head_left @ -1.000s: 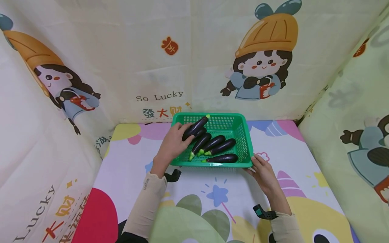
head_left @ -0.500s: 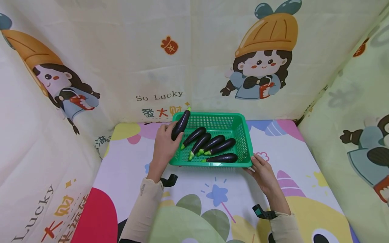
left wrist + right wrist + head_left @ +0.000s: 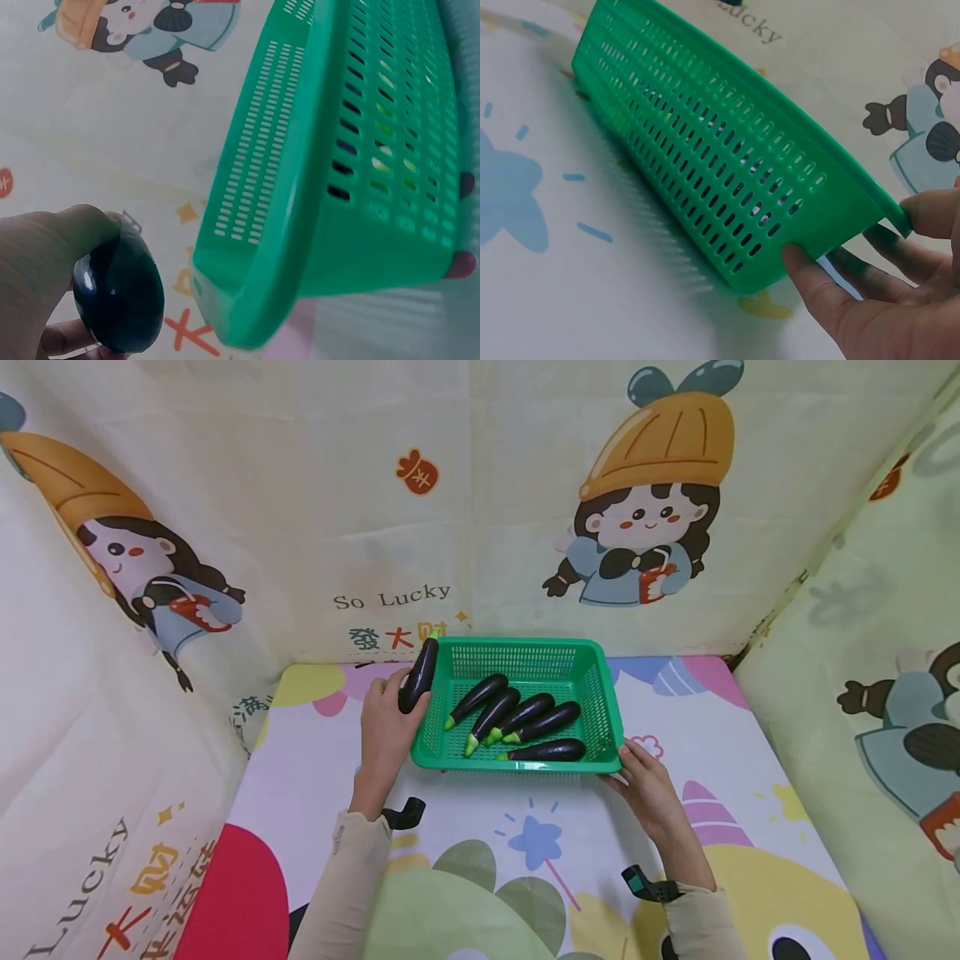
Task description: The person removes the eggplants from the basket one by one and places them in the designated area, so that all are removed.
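My left hand [image 3: 384,727] grips a dark purple eggplant [image 3: 420,677] just outside the left rim of a green plastic basket [image 3: 450,766]. Its green stem end points up and away. In the left wrist view, the eggplant's rounded end [image 3: 120,296] shows between thumb and fingers, apart from the basket's side [image 3: 360,255]. Several more eggplants [image 3: 551,723] lie inside the basket, mostly slanted, with one near the front wall. My right hand [image 3: 651,793] holds the near right corner of the basket, thumb and fingers around its rim and wall [image 3: 817,225].
The basket is at the back of a table [image 3: 480,810] covered with a cartoon-printed cloth. Behind it hangs a printed fabric wall [image 3: 510,543]; further fabric walls close in the left and right sides. Each wrist wears a black camera mount [image 3: 405,814].
My left hand has carried the eggplant leftward, from above the basket's left part to outside its left rim. My right hand keeps its hold on the corner.
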Demonstrator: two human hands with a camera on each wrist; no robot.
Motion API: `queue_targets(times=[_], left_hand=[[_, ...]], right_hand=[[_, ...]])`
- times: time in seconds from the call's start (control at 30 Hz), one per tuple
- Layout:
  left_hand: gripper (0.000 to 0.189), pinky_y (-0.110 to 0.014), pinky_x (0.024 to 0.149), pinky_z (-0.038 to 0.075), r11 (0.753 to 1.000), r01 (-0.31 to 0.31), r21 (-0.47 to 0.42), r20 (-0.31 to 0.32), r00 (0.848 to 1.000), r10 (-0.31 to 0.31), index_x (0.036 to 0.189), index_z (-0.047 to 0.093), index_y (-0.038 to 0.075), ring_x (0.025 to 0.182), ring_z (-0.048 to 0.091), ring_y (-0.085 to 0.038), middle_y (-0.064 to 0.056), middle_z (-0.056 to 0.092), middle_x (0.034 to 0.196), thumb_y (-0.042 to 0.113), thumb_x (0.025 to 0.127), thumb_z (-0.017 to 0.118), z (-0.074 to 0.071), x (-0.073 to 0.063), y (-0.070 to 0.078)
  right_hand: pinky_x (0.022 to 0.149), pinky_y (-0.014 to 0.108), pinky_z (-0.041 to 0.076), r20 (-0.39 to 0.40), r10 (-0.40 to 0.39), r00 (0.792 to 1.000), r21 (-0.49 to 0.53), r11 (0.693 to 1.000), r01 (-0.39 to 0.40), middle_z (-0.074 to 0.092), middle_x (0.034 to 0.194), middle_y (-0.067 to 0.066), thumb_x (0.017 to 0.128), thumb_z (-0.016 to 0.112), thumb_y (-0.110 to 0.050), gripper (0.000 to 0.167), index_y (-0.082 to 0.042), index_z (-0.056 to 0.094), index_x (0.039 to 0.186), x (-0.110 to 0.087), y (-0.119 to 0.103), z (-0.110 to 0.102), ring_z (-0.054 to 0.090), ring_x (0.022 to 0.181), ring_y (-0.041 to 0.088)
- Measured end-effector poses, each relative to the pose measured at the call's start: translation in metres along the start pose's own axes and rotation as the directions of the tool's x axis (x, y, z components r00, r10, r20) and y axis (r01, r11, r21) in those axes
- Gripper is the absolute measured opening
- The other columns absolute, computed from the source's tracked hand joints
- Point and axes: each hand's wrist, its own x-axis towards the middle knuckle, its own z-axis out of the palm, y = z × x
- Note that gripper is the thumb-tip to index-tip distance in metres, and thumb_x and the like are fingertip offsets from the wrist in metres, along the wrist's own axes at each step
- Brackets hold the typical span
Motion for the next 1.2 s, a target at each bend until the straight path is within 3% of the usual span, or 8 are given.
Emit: queue_targets(times=[0.2,0.63,0.83,1.03,1.2], left_hand=[[0.057,-0.046,0.084,0.054,0.998,0.053,0.030,0.008,0.999,-0.054,0.147,0.056,0.016,0.101,0.054,-0.032,-0.019,0.056,0.116,0.039,0.097,0.073,-0.002,-0.004,-0.011],[0.054,-0.040,0.078,0.039,0.992,0.124,0.031,0.013,0.992,-0.125,0.142,0.059,0.010,0.093,0.051,-0.033,-0.021,0.057,0.109,0.037,0.097,0.073,0.002,-0.016,-0.037],[0.053,-0.042,0.079,0.040,0.987,0.160,0.034,0.023,0.987,-0.161,0.141,0.060,0.009,0.094,0.052,-0.034,-0.022,0.058,0.109,0.036,0.097,0.073,0.008,-0.022,-0.048],[0.051,-0.044,0.078,0.041,0.985,0.170,0.030,-0.008,0.986,-0.169,0.139,0.062,0.006,0.091,0.054,-0.036,-0.023,0.059,0.106,0.033,0.097,0.073,0.013,-0.026,-0.058],[0.052,-0.045,0.077,0.041,0.983,0.181,0.043,-0.008,0.984,-0.181,0.139,0.061,0.005,0.091,0.053,-0.038,-0.025,0.058,0.108,0.033,0.096,0.073,0.017,-0.030,-0.068]], right_hand=[[0.098,0.023,0.056,-0.011,0.004,1.000,-0.008,1.000,-0.004,0.053,0.145,-0.006,0.112,0.046,-0.036,0.065,-0.001,0.026,0.163,0.001,0.001,0.001,0.061,0.127,0.003],[0.096,0.022,0.057,-0.049,-0.001,0.999,-0.051,0.999,-0.002,0.052,0.143,-0.003,0.111,0.046,-0.039,0.065,-0.001,0.030,0.162,0.000,-0.001,0.004,0.059,0.126,0.002],[0.097,0.023,0.057,-0.055,-0.019,0.998,-0.071,0.997,0.015,0.052,0.146,-0.001,0.112,0.045,-0.038,0.063,0.000,0.032,0.161,0.001,0.001,0.004,0.059,0.129,0.004],[0.097,0.023,0.057,-0.067,-0.012,0.998,-0.085,0.996,0.006,0.046,0.153,0.009,0.112,0.045,-0.039,0.063,-0.002,0.033,0.161,0.002,0.002,0.005,0.059,0.129,0.005],[0.096,0.023,0.057,-0.070,-0.006,0.998,-0.082,0.997,0.001,0.049,0.147,0.002,0.112,0.046,-0.038,0.064,-0.001,0.031,0.161,0.002,0.002,0.005,0.060,0.127,0.004]])
